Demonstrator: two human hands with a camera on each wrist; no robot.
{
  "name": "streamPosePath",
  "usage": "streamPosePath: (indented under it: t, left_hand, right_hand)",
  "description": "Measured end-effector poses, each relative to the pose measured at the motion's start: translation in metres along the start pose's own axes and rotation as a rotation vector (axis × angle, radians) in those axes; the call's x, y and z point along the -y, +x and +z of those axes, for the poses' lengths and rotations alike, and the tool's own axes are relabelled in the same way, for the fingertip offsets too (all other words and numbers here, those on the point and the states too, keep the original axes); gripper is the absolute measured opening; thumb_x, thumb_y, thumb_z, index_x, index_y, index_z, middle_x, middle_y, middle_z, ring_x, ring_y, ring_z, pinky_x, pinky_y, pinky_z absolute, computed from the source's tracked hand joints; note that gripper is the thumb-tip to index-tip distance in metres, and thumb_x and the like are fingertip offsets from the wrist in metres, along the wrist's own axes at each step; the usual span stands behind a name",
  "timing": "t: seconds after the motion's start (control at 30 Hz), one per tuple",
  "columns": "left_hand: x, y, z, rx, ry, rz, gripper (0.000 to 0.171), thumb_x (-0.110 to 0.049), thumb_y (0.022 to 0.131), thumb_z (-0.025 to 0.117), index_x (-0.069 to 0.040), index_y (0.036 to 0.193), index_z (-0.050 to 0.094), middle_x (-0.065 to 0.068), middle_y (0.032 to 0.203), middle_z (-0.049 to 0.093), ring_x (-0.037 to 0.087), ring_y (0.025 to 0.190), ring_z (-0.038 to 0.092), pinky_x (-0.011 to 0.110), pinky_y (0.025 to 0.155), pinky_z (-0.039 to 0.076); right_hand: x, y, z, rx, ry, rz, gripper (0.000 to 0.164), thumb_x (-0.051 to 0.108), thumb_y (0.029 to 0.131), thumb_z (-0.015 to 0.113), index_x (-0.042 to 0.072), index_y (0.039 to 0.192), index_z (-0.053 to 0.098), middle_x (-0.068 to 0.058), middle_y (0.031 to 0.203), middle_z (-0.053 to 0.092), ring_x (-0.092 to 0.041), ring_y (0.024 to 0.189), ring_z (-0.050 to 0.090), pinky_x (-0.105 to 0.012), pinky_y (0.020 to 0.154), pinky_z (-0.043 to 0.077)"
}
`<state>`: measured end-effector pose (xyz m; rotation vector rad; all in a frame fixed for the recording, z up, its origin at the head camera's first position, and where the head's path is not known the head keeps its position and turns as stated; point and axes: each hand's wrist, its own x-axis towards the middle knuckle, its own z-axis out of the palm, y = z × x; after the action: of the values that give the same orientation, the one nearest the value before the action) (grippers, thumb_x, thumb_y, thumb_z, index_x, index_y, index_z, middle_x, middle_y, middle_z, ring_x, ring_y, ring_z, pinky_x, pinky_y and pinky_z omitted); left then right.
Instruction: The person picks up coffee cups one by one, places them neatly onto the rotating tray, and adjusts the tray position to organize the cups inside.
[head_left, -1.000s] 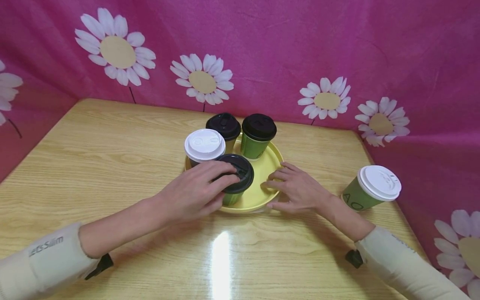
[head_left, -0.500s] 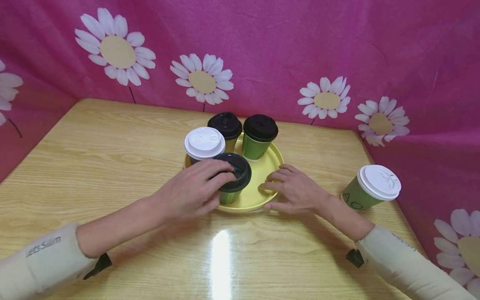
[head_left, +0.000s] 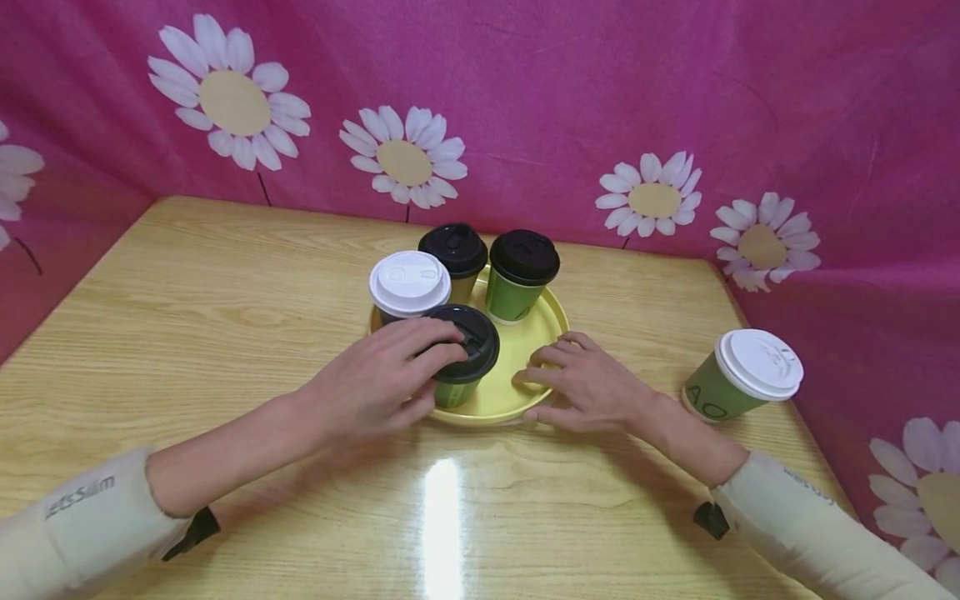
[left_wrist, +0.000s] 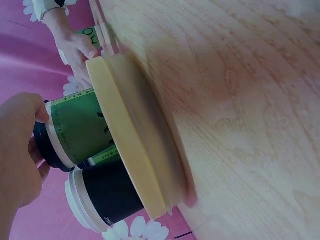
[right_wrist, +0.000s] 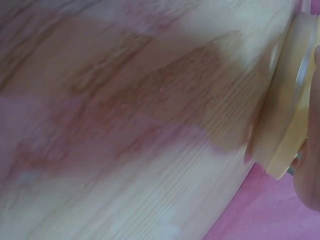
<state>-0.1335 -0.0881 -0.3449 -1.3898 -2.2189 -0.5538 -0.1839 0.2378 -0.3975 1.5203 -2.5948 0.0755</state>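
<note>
On the wooden table a round yellow tray (head_left: 517, 354) carries several lidded paper coffee cups. My left hand (head_left: 382, 379) grips the black lid of the front green coffee cup (head_left: 455, 393), which stands upright on the tray; in the left wrist view the thumb and fingers are around that lid. At the tray's right rim my right hand (head_left: 588, 383) holds the edge, fingers curled over the inside and thumb outside. Behind the gripped cup stand a white-lidded dark cup (head_left: 409, 285), a black-lidded brown cup (head_left: 453, 250) and a black-lidded green cup (head_left: 517, 292).
A separate green cup with a white lid (head_left: 738, 375) stands on the table to the right, near the right forearm. A pink flowered cloth (head_left: 525, 108) hangs along the table's back and sides. Under the tray is a paler translucent base (left_wrist: 150, 115).
The tray has turned slightly clockwise seen from above. The back cups have shifted right, the gripped cup a little left with my left hand. My right hand moved slightly left and nearer.
</note>
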Motion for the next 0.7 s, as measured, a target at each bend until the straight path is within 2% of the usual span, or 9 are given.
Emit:
streamPosePath:
  t: [0.4, 0.53, 0.7]
  left_hand:
    - [0.001, -0.001, -0.004, 0.004, 0.001, -0.027, 0.034, -0.003, 0.080, 0.061, -0.001, 0.114, 0.063, 0.014, 0.123, 0.060, 0.029, 0.116, 0.056, 0.041, 0.103, 0.045]
    - [0.001, 0.000, -0.005, -0.006, -0.005, -0.052, 0.031, -0.005, 0.080, 0.059, -0.002, 0.111, 0.064, 0.013, 0.122, 0.061, 0.028, 0.115, 0.056, 0.042, 0.101, 0.046]
    - [0.003, 0.000, -0.006, -0.023, -0.010, -0.047, 0.029, -0.004, 0.079, 0.058, -0.002, 0.108, 0.064, 0.012, 0.120, 0.061, 0.028, 0.113, 0.057, 0.043, 0.100, 0.047]
  right_hand:
    - [0.012, 0.002, -0.002, -0.002, -0.003, 0.033, 0.057, 0.066, 0.097, 0.041, 0.023, 0.121, 0.069, -0.001, 0.110, 0.063, -0.026, 0.103, 0.058, -0.052, 0.100, 0.036]
    - [0.017, 0.003, -0.003, -0.002, -0.004, 0.049, 0.054, 0.065, 0.098, 0.042, 0.023, 0.120, 0.067, 0.001, 0.109, 0.063, -0.025, 0.102, 0.058, -0.050, 0.099, 0.036]
    - [0.021, 0.004, -0.003, 0.005, -0.012, 0.073, 0.052, 0.065, 0.097, 0.044, 0.025, 0.119, 0.067, 0.002, 0.108, 0.062, -0.024, 0.101, 0.057, -0.050, 0.098, 0.037]
